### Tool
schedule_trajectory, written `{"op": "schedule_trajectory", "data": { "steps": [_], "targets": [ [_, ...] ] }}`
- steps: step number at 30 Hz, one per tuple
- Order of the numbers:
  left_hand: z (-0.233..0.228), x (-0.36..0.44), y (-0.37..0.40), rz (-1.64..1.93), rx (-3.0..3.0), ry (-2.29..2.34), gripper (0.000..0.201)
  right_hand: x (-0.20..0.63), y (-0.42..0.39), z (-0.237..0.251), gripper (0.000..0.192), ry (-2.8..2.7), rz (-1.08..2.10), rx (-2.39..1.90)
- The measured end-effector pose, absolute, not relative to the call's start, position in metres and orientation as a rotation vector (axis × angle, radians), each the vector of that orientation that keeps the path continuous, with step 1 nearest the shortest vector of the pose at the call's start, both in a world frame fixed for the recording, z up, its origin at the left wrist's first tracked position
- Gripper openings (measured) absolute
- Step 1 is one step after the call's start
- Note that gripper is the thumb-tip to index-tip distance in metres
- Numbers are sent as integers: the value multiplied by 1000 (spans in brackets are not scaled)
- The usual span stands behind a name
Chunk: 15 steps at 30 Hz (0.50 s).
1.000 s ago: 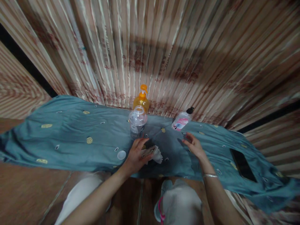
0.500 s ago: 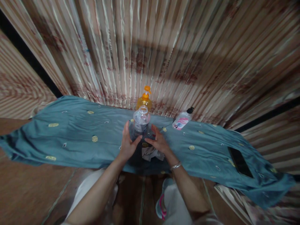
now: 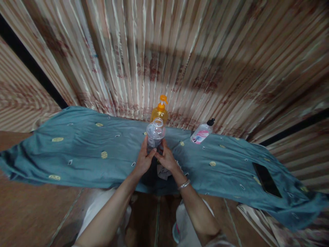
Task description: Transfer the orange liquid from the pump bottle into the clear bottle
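- Nearest: person's knees in pale trousers, low in the frame, above a brown tiled floor (image 3: 33, 212); both bare forearms reach forward from here.
- Right wrist: one silver bangle (image 3: 184, 185), just behind the hand.
- Teal cloth (image 3: 77, 151): blue-green fabric with small yellow oval motifs, spread wide across the floor from left to right; near edge rumpled.
- Crumpled rag (image 3: 164, 171): pale, bunched, lying on the teal cloth directly below the two hands, partly hidden by them.
- Left hand (image 3: 143, 161): fingers curled and pressed together against the left side of the clear bottle's lower body, thumb raised along its front.
- Right hand (image 3: 167, 159): fingers curved around the right side of the same bottle's base, held close together; fingertips meet those of the other hand near the bottle's front.
- Clear bottle (image 3: 155, 132): transparent plastic, upright, uncapped mouth facing up, label faintly visible; stands at the middle of the teal cloth, clasped between both hands.
- Black phone (image 3: 266, 179): flat, screen up, on the cloth at far right, well apart from the hands.
- Pink-labelled bottle (image 3: 202, 134): small, black cap, lying tilted at the cloth's far edge, right of the clear bottle.
- Orange pump bottle (image 3: 159, 111): upright, just behind the clear bottle.
- Curtain (image 3: 205, 61): striped, pleated, beige and reddish, filling the background.
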<state>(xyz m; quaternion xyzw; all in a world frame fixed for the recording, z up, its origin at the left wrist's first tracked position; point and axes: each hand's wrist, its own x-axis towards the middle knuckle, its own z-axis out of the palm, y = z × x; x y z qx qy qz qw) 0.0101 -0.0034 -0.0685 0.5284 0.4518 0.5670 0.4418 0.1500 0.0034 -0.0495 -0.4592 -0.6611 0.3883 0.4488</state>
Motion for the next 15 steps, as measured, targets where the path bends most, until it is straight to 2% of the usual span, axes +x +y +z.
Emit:
{"op": "schedule_trajectory", "data": {
  "steps": [4,7,11,15],
  "targets": [
    [-72,3,-2,1455,1284,1126,81,141,-2,-42,73,-1667,953,-1133],
    [-73,1,-3,1487,1279,1120,82,142,-2,-41,70,-1685,945,-1170],
    [-74,2,-5,1486,1309,1131,82,156,6,-43,71,-1669,900,-1273],
    [-75,2,-6,1460,1336,1170,82,174,37,-31,81,-1603,803,-1361]
  ]
}}
